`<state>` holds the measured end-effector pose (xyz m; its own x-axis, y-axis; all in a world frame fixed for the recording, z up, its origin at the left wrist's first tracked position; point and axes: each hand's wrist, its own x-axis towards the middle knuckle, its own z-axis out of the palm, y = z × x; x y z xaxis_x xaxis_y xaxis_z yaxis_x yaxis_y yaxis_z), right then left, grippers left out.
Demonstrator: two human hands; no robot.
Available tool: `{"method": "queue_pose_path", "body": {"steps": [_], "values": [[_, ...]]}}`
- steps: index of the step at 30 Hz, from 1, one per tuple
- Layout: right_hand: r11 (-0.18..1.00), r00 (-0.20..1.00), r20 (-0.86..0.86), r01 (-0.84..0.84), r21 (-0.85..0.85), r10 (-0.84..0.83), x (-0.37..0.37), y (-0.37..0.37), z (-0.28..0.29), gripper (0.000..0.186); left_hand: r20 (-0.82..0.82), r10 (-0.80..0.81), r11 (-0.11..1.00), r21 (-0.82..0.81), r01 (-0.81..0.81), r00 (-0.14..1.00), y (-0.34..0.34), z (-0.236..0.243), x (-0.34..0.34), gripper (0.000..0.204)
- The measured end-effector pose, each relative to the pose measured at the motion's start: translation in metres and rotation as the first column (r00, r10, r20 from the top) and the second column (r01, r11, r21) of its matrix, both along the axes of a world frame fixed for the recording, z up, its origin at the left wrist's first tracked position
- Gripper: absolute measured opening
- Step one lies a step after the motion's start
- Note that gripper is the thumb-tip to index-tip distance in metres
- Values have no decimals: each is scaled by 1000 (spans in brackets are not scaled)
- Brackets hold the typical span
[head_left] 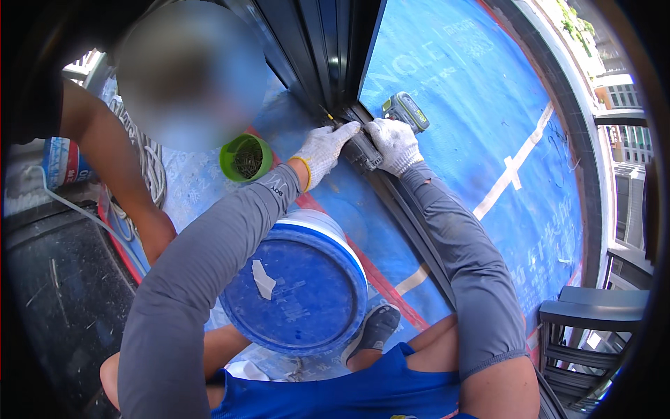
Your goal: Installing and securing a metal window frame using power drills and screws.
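Observation:
Both my hands wear white work gloves and meet at the foot of a dark metal frame [328, 49]. My right hand [395, 145] is closed round the handle of a black cordless drill [363, 152]. Its green-and-grey battery [406, 113] sticks out past the knuckles. The drill's nose points at the corner where the upright meets the dark bottom rail [412, 223]. My left hand [322, 152] closes on the drill's front end, its fingertips against the tool; whether a screw sits there is hidden. A green cup [246, 158] of screws stands left of my left hand.
A white bucket with a blue lid [293, 293] stands before me, a torn white scrap [263, 279] on top. Blue printed sheeting [488, 126] covers the floor. At left are another person's arm [115, 153], coiled cable [150, 164] and a dark panel [70, 293].

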<state>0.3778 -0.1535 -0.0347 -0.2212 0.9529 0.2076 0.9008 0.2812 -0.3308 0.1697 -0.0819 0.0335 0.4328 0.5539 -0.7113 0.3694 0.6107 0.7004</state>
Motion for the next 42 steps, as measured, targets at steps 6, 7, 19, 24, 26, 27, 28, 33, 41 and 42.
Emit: {"method": "queue_pose_path", "body": {"steps": [6,7,19,24,26,27,28,33,41,42], "values": [[1000,1000,13,1,-4,0,0,-8,4,33,66,357,917,-216,-336,932,18,-16,-8,30],[1000,1000,7,2,-15,-2,0,-8,3,33,69,402,891,-257,-373,913,18,-17,-7,28],[994,998,-53,-19,103,25,1,-13,2,36,23,366,928,-90,-362,931,22,-7,7,25],[998,1000,4,-18,68,18,1,-14,-9,36,-95,343,935,-62,-349,935,25,-14,12,28],[999,1000,8,3,40,-3,1,-17,-11,35,-118,340,937,-41,-347,933,24,-17,11,29],[1000,1000,5,9,19,-10,1,-18,-10,34,-92,322,942,-64,-329,942,24,-18,10,29],[1000,1000,-1,15,0,-15,-1,-18,-9,34,-67,306,947,-83,-311,950,23,-16,8,30],[1000,999,-34,3,21,-3,-5,-22,0,31,-34,306,946,-99,-308,951,20,-15,6,29],[1000,999,-33,7,6,-7,0,-34,1,29,2,235,963,-138,-233,972,11,-13,6,33],[1000,999,-36,-1,6,1,1,-36,2,30,5,221,964,-150,-218,975,10,-12,8,35]]}}
